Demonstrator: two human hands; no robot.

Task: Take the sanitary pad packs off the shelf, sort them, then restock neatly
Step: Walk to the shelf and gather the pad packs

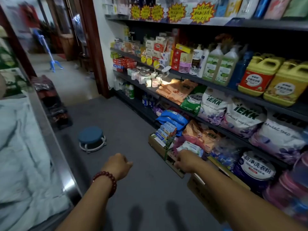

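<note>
Two hands low by shelf (pixel 260 24): left hand (pixel 119 164) clenched, empty; right hand (pixel 185 161) at white pack (pixel 191 147) in low pile beside box (pixel 155 143), grip hidden, cannot tell; probably light, squashy, slick film, best pinched mid-sides.

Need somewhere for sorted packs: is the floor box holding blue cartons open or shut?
Open: the cardboard box has no cover on top, and blue cartons stick up out of it.
</note>
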